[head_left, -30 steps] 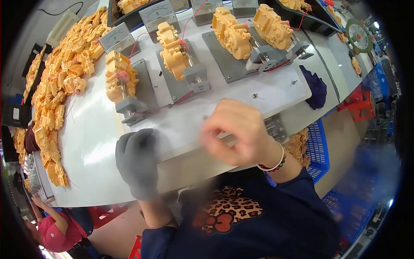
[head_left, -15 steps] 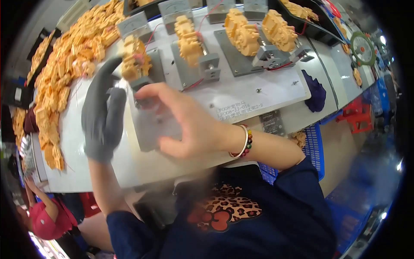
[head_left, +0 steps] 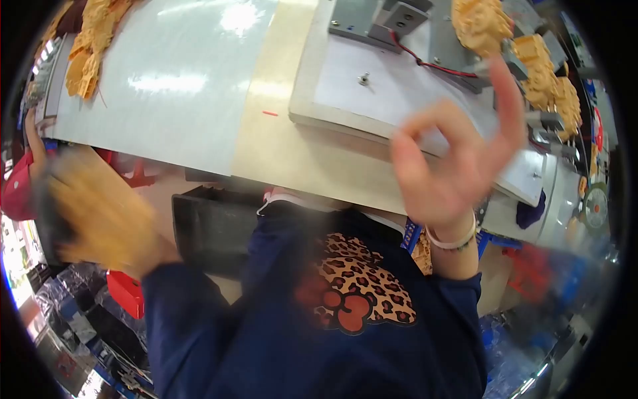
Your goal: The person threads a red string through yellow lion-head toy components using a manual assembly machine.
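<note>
My left hand [head_left: 109, 216] is off the table at the far left, heavily smeared by motion. A yellow-tan mass fills its area, with a dark edge beyond; I cannot make out whether this is a held part or the glove. Over the front edge of the white board [head_left: 345, 116] is my right hand [head_left: 452, 163], bare and blurred. One finger stretches upward, while another curls toward the thumb; nothing shows between them. Behind the raised fingertip sits a yellow plastic gear-housing part [head_left: 480, 26] at a grey metal fixture. Another grey fixture block [head_left: 402, 20] has a red wire [head_left: 432, 65].
More yellow parts [head_left: 535, 63] stand on fixtures at the right. Others are heaped at the table's far left [head_left: 90, 63]. A black bin [head_left: 212, 229] is below the table edge. A dark cloth [head_left: 530, 211] and a round green-rimmed gauge [head_left: 596, 203] lie to the right.
The view has swung to the left. My left hand has left the nearest fixture and swept down to the far left. My right hand has drawn back from that fixture, one finger now raised.
</note>
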Demonstrator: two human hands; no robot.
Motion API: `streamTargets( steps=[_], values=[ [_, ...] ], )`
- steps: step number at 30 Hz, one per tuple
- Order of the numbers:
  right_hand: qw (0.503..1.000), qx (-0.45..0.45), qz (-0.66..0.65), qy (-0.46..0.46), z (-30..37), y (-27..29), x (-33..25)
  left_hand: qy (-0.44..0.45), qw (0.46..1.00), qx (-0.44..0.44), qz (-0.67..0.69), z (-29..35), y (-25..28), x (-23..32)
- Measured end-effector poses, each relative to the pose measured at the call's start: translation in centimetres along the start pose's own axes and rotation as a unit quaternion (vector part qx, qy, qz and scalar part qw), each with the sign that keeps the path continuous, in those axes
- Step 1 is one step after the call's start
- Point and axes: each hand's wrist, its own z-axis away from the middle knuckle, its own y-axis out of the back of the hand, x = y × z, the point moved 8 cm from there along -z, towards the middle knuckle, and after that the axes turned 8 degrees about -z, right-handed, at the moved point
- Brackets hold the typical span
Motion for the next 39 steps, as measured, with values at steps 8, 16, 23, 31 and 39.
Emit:
streamTargets(
  steps=[8,16,23,31,39],
  values=[
    [0.991,0.048,-0.121,0.033,6.6,5.7,-2.1,0.527,0.700,0.403,0.265,15.3,-24.1,-18.8],
    [0.993,0.081,-0.084,0.001,7.6,8.9,-0.4,0.600,0.633,0.032,-0.489,33.3,-32.8,-40.8],
    [0.985,0.161,0.021,-0.049,10.8,11.7,-0.1,0.361,0.417,0.833,-0.041,27.8,-13.4,-20.5],
    [0.988,0.154,-0.007,-0.016,10.6,11.7,0.7,0.053,0.375,0.919,-0.115,18.1,-1.6,-0.3],
    [0.980,0.189,0.045,-0.043,9.8,13.3,0.3,-0.205,0.520,0.822,-0.111,1.2,-1.3,8.6]
  ],
)
